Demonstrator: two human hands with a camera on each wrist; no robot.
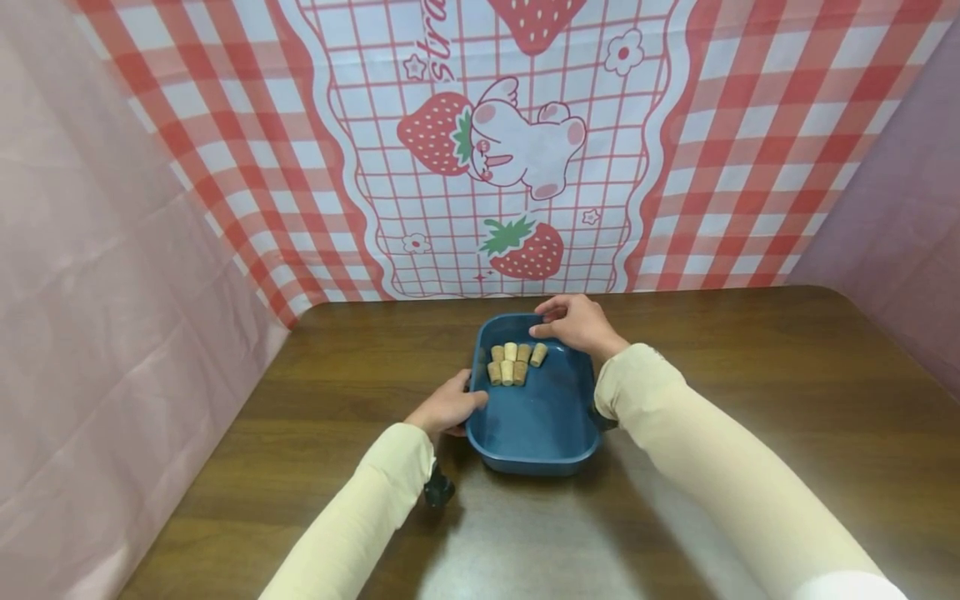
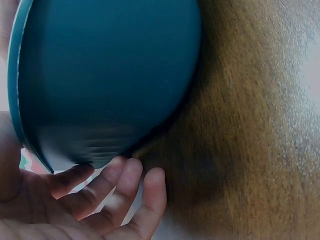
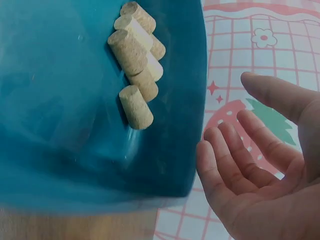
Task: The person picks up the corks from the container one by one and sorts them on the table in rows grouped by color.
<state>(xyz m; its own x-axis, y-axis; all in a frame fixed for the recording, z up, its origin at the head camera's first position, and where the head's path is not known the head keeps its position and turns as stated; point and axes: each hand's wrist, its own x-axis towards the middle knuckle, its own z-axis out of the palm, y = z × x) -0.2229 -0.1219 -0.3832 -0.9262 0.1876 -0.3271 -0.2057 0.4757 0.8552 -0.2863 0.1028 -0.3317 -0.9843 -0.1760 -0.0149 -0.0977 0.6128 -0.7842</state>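
A deep blue plastic tub (image 1: 540,429) with rounded corners stands on the table. Inside it, toward the far left in the head view, several tapered corks (image 1: 507,372) lie in two close rows, with a single cork (image 1: 538,355) slightly apart at their right. My left hand (image 1: 447,406) grips the tub's left side, thumb over the rim; the left wrist view shows the fingers (image 2: 123,184) against the outer wall. At the far right corner is my right hand (image 1: 583,325), which holds nothing. Its fingers are spread and gently bent beside the rim in the right wrist view.
The brown wooden table (image 1: 337,400) reaches out on both sides of the tub. A red and white strawberry-print cloth (image 1: 525,242) hangs along its far edge. Pale pink fabric (image 1: 135,275) hangs at the left, and more fabric at the right.
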